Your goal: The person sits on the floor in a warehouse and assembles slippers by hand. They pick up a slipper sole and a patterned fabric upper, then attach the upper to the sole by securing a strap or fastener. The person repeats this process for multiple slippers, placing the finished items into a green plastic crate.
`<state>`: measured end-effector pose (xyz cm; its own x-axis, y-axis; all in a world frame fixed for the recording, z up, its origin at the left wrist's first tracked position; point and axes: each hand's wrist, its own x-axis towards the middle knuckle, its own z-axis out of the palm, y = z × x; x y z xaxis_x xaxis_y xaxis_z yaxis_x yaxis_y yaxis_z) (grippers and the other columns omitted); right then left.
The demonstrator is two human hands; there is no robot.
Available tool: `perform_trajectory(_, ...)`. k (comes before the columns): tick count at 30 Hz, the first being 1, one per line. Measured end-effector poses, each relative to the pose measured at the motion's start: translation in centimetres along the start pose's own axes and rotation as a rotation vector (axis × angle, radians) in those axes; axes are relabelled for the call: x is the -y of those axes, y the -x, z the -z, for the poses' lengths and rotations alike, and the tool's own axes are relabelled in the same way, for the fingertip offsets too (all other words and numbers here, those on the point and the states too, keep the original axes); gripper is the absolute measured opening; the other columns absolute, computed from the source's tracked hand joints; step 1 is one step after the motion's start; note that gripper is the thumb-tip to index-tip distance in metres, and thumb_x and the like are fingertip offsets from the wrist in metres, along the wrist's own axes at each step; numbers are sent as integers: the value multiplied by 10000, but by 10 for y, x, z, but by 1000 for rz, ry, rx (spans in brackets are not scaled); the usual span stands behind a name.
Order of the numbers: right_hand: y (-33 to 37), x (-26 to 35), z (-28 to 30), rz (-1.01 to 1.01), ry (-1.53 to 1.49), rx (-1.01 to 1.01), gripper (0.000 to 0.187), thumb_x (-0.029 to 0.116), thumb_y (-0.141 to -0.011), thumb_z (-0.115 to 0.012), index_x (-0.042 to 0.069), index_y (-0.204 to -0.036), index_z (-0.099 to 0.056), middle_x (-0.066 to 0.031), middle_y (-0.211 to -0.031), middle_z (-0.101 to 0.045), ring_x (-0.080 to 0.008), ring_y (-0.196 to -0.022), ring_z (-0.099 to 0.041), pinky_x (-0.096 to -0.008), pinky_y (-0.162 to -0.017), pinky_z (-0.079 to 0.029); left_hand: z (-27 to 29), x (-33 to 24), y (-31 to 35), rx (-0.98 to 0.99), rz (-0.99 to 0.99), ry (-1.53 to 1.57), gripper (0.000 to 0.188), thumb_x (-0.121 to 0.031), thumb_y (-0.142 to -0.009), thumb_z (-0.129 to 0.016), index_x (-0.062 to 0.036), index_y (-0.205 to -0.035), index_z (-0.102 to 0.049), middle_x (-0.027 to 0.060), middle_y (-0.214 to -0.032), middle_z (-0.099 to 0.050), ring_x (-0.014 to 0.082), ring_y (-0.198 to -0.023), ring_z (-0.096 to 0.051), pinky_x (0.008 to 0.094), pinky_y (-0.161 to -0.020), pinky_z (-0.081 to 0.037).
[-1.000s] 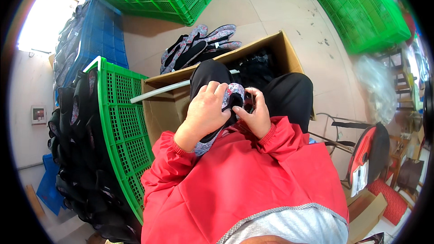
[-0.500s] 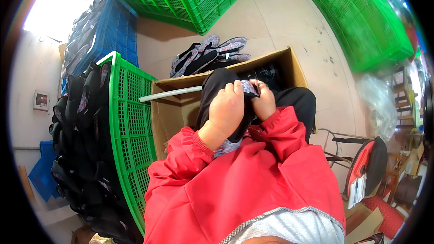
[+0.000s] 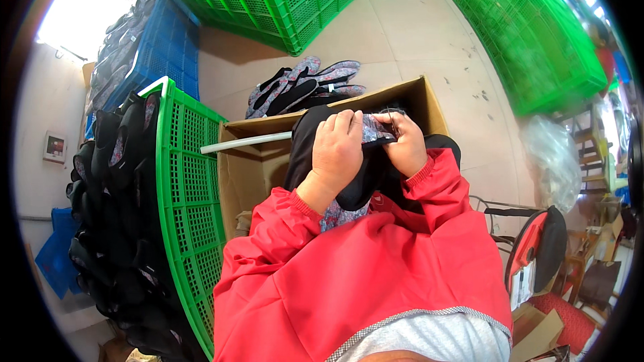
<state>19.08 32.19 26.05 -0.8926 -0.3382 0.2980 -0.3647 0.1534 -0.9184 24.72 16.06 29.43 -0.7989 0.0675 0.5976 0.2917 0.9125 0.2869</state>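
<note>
Left hand curled over grey-floral and black elongated fabric slipper, right hand pinching its end; likely light, floppy (best held by the edge).

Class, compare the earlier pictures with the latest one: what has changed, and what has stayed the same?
Against the carton, the left hand and right hand have moved forward, away from the body, and slightly right, with the floral-and-black fabric piece. Both hands still hold it. The pale rod, nearest green crate and patterned footwear pile stayed put.
</note>
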Motion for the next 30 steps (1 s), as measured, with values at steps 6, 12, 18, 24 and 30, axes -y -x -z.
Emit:
perform_trajectory(6,-4,18,16,-11,-60,204,369,-185,-744,-616,-26,-1076,-642,-79,-1019,-630,-151,-965,-645,-264,-870,-509,0,6,5,-44,-31,200,468,72,-597,-566,39,-1056,-649,174,-1010,-631,371,-938,-606,431,-854,-500)
perform_trajectory(12,3,34,18,-132,-279,476,329,-180,-737,-570,-32,-1019,-652,-62,-937,-664,-109,-883,-620,-261,-802,-486,36,1,24,112,17,324,409,68,-581,-560,21,-981,-631,158,-963,-628,379,-930,-605,437,-812,-495)
perform_trajectory(18,-3,45,20,-260,-561,817,265,-138,-714,-528,-14,-929,-623,-23,-879,-628,-84,-842,-554,-264,-772,-455,72,-8,40,315,284,659,132,37,-781,-638,7,-909,-626,126,-809,-611,275,-705,-619,372,-636,-476)
perform_trajectory(24,10,25,-3,-369,-915,857,121,12,-862,-628,18,-974,-584,-51,-1010,-619,-109,-905,-552,-263,-819,-447,88,5,55,558,1153,1954,205,-165,-989,-601,2,-1102,-636,51,-1023,-695,150,-876,-665,301,-787,-542)
perform_trajectory(30,27,11,-25,-443,-1161,804,303,200,-894,-730,24,-1084,-574,-55,-1052,-614,-149,-968,-604,-300,-870,-489,87,-6,69,667,1234,2408,481,-284,-921,-693,13,-1275,-560,115,-1185,-660,220,-1052,-661,357,-942,-538)
